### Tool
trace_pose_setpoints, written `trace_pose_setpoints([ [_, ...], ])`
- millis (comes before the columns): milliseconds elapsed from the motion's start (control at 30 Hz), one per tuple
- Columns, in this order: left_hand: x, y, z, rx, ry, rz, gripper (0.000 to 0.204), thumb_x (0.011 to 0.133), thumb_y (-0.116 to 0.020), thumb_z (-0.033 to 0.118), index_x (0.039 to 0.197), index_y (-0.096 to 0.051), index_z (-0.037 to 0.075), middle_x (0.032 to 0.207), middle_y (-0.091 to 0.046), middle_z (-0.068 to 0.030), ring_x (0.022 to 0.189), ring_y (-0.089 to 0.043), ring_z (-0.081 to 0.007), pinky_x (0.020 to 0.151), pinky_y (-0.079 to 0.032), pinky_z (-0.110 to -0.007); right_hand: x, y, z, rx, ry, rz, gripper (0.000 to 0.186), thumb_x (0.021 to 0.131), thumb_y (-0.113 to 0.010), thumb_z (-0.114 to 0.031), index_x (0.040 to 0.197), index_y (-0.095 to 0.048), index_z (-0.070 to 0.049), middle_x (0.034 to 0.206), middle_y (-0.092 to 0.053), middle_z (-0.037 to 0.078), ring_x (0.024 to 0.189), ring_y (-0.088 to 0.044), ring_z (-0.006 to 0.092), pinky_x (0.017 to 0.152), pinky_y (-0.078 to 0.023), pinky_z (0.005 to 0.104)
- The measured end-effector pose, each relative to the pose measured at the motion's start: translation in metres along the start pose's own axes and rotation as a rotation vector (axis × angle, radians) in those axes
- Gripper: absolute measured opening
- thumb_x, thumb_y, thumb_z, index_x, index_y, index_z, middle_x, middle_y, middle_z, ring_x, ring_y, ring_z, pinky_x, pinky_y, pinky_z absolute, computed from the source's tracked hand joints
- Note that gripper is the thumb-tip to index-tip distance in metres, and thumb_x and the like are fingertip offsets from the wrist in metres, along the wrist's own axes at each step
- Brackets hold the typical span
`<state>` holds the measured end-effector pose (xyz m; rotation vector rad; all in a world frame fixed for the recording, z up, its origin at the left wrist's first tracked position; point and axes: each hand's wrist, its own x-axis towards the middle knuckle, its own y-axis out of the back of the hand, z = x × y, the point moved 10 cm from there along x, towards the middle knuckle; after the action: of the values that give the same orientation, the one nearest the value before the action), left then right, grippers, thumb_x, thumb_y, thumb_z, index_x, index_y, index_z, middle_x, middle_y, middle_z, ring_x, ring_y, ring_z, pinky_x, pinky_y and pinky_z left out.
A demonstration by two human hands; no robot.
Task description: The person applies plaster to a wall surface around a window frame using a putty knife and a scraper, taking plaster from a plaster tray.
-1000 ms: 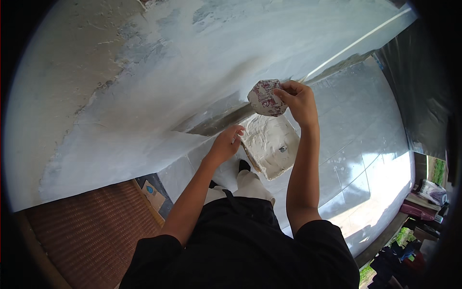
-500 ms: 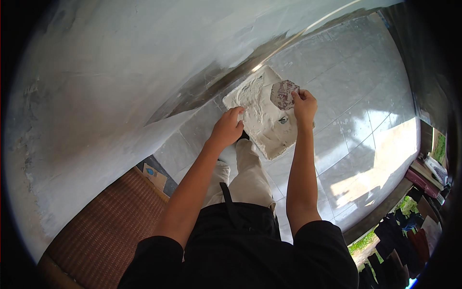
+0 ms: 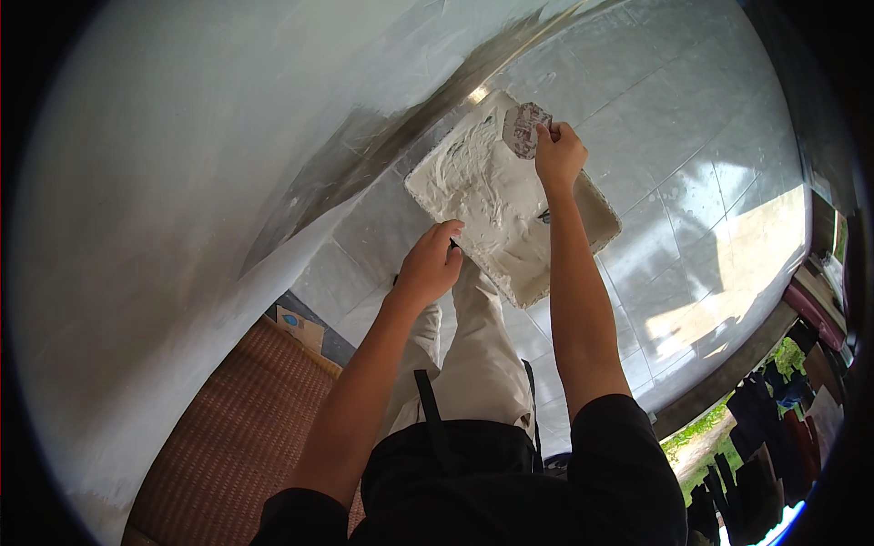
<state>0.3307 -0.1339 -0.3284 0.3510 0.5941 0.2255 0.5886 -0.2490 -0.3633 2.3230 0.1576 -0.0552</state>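
My right hand [image 3: 561,159] grips a flat, roughly octagonal scraper [image 3: 522,127], smeared with pale compound and showing reddish patches, over the upper part of a rectangular tray [image 3: 603,211] of thick white plaster-like paste [image 3: 482,182]. My left hand [image 3: 430,266] is at the tray's near left edge, fingers loosely bent with thumb apart and nothing visible in them; whether it touches the rim I cannot tell. A small dark object lies in the paste, partly hidden by my right arm.
A patchy plastered wall [image 3: 155,164] rises at left above grey floor tiles [image 3: 683,118]. At lower left are a woven brown panel [image 3: 209,428] and a piece of cardboard [image 3: 305,335]. Dark fabrics [image 3: 756,419] and a maroon bundle [image 3: 815,309] sit at the right edge beside greenery.
The view has shifted, showing more floor and tray and less of the near wall. My right hand has moved forward with the scraper over the tray; my left hand stays near the tray's edge.
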Motion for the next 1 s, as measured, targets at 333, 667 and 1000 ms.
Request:
trace_pose_setpoints([
  [333, 0.011, 0.01, -0.005, -0.091, 0.071, 0.021, 0.038, 0.086, -0.054, 0.002, 0.124, -0.051, 0.005, 0.116, -0.061, -0.0144, 0.098, -0.062, -0.0305, 0.085, -0.05, -0.038, 0.013, -0.02, 0.002, -0.014, 0.065, 0.013, 0.019, 0.076, -0.074, -0.018, 0.075, -0.066, -0.001, 0.067, -0.066, 0.016, 0.065, -0.065, 0.0353, 0.064, -0.051, 0.0413],
  [667, 0.009, 0.009, -0.013, -0.117, 0.105, 0.029, 0.039, 0.086, -0.054, 0.002, 0.125, -0.051, 0.007, 0.113, -0.062, -0.0117, 0.094, -0.062, -0.0267, 0.082, -0.05, -0.035, 0.026, -0.028, 0.001, -0.059, 0.123, -0.058, 0.018, 0.074, -0.075, -0.018, 0.073, -0.065, -0.003, 0.068, -0.065, 0.016, 0.066, -0.064, 0.0368, 0.063, -0.049, 0.0424],
  [1000, 0.007, 0.006, -0.018, -0.108, 0.092, 0.022, 0.039, 0.087, -0.054, 0.001, 0.125, -0.051, 0.007, 0.112, -0.063, -0.0126, 0.096, -0.062, -0.0278, 0.083, -0.051, -0.036, 0.036, -0.052, 0.002, -0.176, 0.143, -0.194, 0.021, 0.073, -0.076, -0.021, 0.077, -0.069, -0.002, 0.071, -0.066, 0.018, 0.07, -0.064, 0.0388, 0.068, -0.05, 0.0439],
])
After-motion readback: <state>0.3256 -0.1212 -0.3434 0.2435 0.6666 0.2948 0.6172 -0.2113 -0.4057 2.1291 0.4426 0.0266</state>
